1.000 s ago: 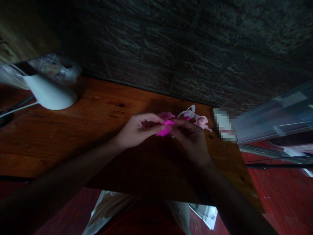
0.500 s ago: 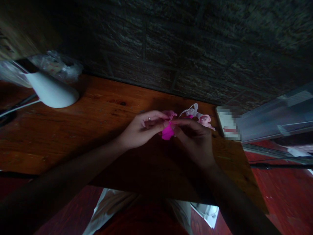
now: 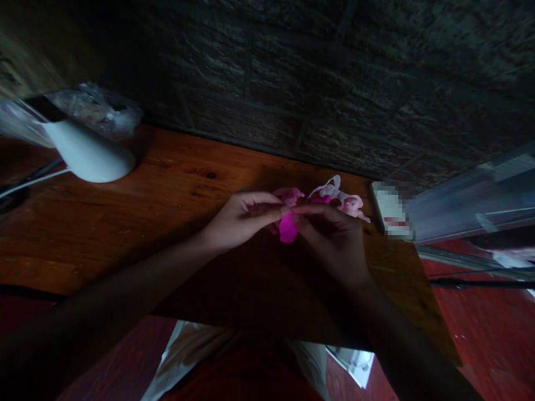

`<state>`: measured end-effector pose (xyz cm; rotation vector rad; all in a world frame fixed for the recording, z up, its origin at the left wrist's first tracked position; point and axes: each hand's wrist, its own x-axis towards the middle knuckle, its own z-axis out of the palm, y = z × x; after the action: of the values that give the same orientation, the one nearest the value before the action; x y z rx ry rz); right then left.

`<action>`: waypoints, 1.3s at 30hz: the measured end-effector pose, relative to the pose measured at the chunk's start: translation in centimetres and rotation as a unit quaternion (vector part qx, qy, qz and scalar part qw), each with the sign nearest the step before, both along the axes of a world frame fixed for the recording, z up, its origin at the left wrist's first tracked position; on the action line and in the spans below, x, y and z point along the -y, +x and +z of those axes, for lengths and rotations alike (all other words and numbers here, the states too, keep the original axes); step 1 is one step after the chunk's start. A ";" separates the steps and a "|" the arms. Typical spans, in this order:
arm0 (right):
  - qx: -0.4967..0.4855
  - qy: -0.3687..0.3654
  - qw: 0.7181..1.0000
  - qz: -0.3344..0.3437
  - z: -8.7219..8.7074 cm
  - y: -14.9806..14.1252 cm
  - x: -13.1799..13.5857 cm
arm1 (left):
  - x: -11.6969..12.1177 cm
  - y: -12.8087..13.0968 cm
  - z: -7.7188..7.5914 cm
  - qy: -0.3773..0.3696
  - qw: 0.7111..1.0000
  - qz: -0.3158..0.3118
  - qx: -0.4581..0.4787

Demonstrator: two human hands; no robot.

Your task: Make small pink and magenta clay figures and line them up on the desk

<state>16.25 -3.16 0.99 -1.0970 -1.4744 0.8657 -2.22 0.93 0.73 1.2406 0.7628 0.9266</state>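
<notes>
Both my hands meet over the middle of a wooden table (image 3: 167,189). My left hand (image 3: 242,220) and my right hand (image 3: 334,239) each pinch the same small bright pink piece (image 3: 288,227), which hangs down between the fingertips. Just behind the hands lie pale pink and white scraps (image 3: 334,197) on the table. What the pink piece is made of I cannot make out in the dim light.
A white lamp base (image 3: 90,156) with a cable stands at the far left, a crumpled clear plastic bag (image 3: 100,111) behind it. A small card or box (image 3: 390,211) lies at the right edge. A dark brick wall backs the table; red floor lies to the right.
The pink piece has turned from lying sideways between the fingertips to hanging downward. Both hands stayed together at nearly the same spot.
</notes>
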 end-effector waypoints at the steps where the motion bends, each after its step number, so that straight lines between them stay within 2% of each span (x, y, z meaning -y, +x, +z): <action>1: 0.003 0.001 1.000 0.000 0.0 0.0 0.0 | 0.0 0.0 0.1 -0.008 1.000 -0.001 0.005; 9: -0.005 -0.011 1.000 0.013 -0.2 0.1 -0.1 | 0.0 -0.1 0.2 -0.039 0.999 0.000 0.015; 17: -0.065 -0.041 0.997 0.011 -0.3 0.1 -0.3 | -0.1 -0.2 -0.1 -0.006 1.000 0.012 0.015; 24: -0.061 -0.044 0.997 0.009 -0.3 0.2 -0.3 | -0.1 -0.1 -0.1 -0.034 0.999 0.001 0.037; 39: -0.052 -0.047 0.998 -0.004 -0.3 0.1 -0.3 | 0.0 -0.2 0.3 0.038 0.999 0.022 -0.017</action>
<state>16.31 -2.83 0.69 -1.1082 -1.3538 0.9813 -2.46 0.90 1.00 1.3125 0.7914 0.9803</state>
